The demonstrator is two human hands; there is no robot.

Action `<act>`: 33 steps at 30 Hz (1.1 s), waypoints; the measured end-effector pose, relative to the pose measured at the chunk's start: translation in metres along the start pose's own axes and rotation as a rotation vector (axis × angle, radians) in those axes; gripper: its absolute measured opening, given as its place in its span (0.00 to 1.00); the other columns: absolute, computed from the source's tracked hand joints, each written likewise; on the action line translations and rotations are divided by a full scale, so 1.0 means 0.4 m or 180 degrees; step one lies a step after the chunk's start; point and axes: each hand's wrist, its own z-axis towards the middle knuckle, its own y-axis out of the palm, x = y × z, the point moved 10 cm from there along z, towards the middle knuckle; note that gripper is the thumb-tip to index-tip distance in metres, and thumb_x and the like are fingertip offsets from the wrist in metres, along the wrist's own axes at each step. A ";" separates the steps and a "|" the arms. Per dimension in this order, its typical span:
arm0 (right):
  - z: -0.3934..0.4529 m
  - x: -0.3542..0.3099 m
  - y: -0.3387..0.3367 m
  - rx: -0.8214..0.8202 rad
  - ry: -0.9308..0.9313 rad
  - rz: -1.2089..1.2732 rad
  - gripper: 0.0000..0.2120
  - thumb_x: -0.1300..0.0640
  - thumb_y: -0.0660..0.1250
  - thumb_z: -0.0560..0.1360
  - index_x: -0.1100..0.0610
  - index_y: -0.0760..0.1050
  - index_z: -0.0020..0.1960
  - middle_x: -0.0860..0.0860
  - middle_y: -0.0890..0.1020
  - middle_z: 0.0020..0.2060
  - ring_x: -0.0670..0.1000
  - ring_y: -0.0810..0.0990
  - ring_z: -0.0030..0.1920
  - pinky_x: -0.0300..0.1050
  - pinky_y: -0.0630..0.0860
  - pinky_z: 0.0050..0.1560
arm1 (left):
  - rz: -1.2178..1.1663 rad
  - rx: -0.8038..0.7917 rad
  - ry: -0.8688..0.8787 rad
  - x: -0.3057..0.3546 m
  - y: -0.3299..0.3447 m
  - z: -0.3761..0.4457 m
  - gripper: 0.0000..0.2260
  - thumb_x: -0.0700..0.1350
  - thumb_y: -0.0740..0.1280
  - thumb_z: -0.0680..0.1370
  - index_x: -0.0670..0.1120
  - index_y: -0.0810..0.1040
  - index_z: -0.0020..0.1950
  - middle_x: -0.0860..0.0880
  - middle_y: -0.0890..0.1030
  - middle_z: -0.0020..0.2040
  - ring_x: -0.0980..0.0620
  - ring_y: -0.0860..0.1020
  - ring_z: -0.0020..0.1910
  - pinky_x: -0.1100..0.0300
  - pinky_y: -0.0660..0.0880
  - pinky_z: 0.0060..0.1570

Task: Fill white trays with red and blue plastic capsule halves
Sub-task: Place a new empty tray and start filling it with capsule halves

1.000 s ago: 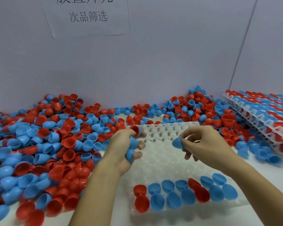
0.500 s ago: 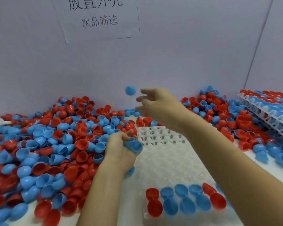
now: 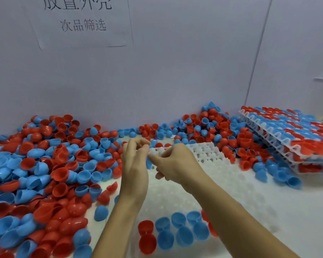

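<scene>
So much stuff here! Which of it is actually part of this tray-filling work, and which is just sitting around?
Part of the job:
- white tray being filled
- red and blue halves already in it
- loose pile of halves
- blue half between both hands
- left hand, right hand
- filled trays, stacked at right

Just there:
- paper sign on the wall

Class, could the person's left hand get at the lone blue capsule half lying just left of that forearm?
Probably yes. The blue half lies apart from the heap with nothing over it, but the left hand already holds a blue piece.
</scene>
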 end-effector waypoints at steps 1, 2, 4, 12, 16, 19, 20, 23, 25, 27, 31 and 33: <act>-0.003 0.008 -0.002 0.0007 0.0036 0.0098 0.17 0.44 0.68 0.78 0.55 0.82 0.39 0.45 0.80 0.24 0.40 0.77 0.26 0.35 0.72 0.32 | 0.0139 -0.0049 0.0055 0.004 0.007 -0.002 0.11 0.54 0.57 0.74 0.51 0.74 0.49 0.50 0.74 0.56 0.57 0.73 0.58 0.75 0.67 0.49; -0.003 0.015 -0.002 -0.0020 0.0069 0.0266 0.16 0.44 0.68 0.78 0.56 0.83 0.41 0.46 0.81 0.27 0.41 0.78 0.28 0.35 0.73 0.34 | 0.0235 -0.0102 0.0097 0.008 0.014 -0.004 0.12 0.55 0.56 0.73 0.51 0.73 0.49 0.50 0.73 0.56 0.57 0.72 0.57 0.79 0.67 0.46; -0.007 0.024 0.009 -0.0219 0.0149 0.0715 0.15 0.47 0.68 0.78 0.59 0.84 0.48 0.49 0.83 0.33 0.43 0.79 0.32 0.37 0.74 0.35 | 0.0366 -0.0190 0.0157 0.011 0.027 -0.009 0.13 0.55 0.56 0.74 0.50 0.73 0.51 0.50 0.72 0.57 0.57 0.72 0.58 0.81 0.68 0.43; -0.004 0.057 0.021 -0.0319 0.0168 0.1391 0.07 0.59 0.67 0.79 0.58 0.83 0.48 0.51 0.79 0.36 0.46 0.75 0.35 0.39 0.73 0.36 | 0.0024 -0.0396 0.0280 0.026 0.045 -0.018 0.11 0.52 0.55 0.80 0.51 0.76 0.52 0.57 0.79 0.49 0.63 0.77 0.52 0.68 0.74 0.52; 0.010 0.068 -0.015 -0.0121 -0.0056 0.1320 0.06 0.56 0.68 0.79 0.52 0.83 0.45 0.47 0.79 0.33 0.42 0.76 0.30 0.34 0.73 0.32 | -0.0411 0.0103 -0.0308 -0.031 -0.009 0.008 0.09 0.42 0.61 0.84 0.50 0.80 0.56 0.53 0.84 0.54 0.54 0.81 0.58 0.54 0.78 0.60; 0.015 0.057 -0.027 0.0052 -0.0373 0.0876 0.04 0.55 0.69 0.79 0.51 0.82 0.50 0.45 0.82 0.39 0.41 0.79 0.29 0.28 0.70 0.28 | -0.0635 -0.0258 -0.0881 -0.079 0.022 0.004 0.08 0.43 0.63 0.83 0.47 0.82 0.57 0.48 0.86 0.53 0.47 0.84 0.56 0.53 0.82 0.54; 0.015 0.053 -0.029 0.0126 -0.0443 0.0806 0.04 0.55 0.69 0.79 0.52 0.82 0.52 0.45 0.82 0.42 0.41 0.81 0.30 0.27 0.71 0.28 | -0.0708 -0.0309 -0.0947 -0.085 0.029 0.001 0.08 0.42 0.63 0.83 0.46 0.82 0.57 0.46 0.86 0.53 0.46 0.84 0.55 0.54 0.82 0.53; 0.009 0.049 -0.039 0.0215 -0.0541 0.0819 0.08 0.57 0.70 0.78 0.55 0.82 0.57 0.46 0.82 0.45 0.43 0.84 0.34 0.27 0.72 0.30 | -0.0868 -0.0344 -0.0940 -0.086 0.038 -0.003 0.09 0.40 0.64 0.82 0.44 0.81 0.59 0.45 0.85 0.55 0.47 0.84 0.55 0.56 0.83 0.52; -0.002 0.043 -0.059 0.0230 -0.0627 0.0777 0.07 0.59 0.69 0.79 0.55 0.82 0.56 0.47 0.82 0.45 0.44 0.84 0.36 0.28 0.72 0.30 | -0.0832 -0.0423 -0.0912 -0.084 0.047 -0.006 0.08 0.41 0.65 0.82 0.45 0.81 0.59 0.47 0.85 0.56 0.49 0.84 0.56 0.57 0.82 0.52; -0.018 0.044 -0.104 0.0292 -0.0746 0.0582 0.07 0.61 0.68 0.79 0.49 0.80 0.50 0.45 0.81 0.44 0.43 0.84 0.35 0.28 0.72 0.30 | -0.0697 -0.0432 -0.0890 -0.086 0.047 -0.005 0.08 0.44 0.66 0.81 0.48 0.81 0.59 0.49 0.84 0.58 0.52 0.82 0.59 0.57 0.80 0.55; -0.055 0.100 -0.247 0.0399 -0.0736 -0.0320 0.08 0.63 0.67 0.79 0.54 0.82 0.54 0.45 0.82 0.45 0.40 0.83 0.38 0.28 0.74 0.32 | -0.0514 -0.0247 -0.0884 -0.093 0.024 0.008 0.07 0.45 0.66 0.82 0.48 0.80 0.59 0.48 0.84 0.58 0.51 0.81 0.61 0.53 0.78 0.59; -0.080 0.151 -0.316 0.0404 -0.0612 -0.0779 0.08 0.63 0.68 0.78 0.56 0.82 0.56 0.45 0.82 0.42 0.39 0.83 0.39 0.30 0.77 0.35 | -0.0464 -0.0249 -0.0899 -0.096 0.023 0.008 0.08 0.44 0.65 0.83 0.47 0.79 0.60 0.48 0.85 0.56 0.49 0.81 0.60 0.50 0.78 0.61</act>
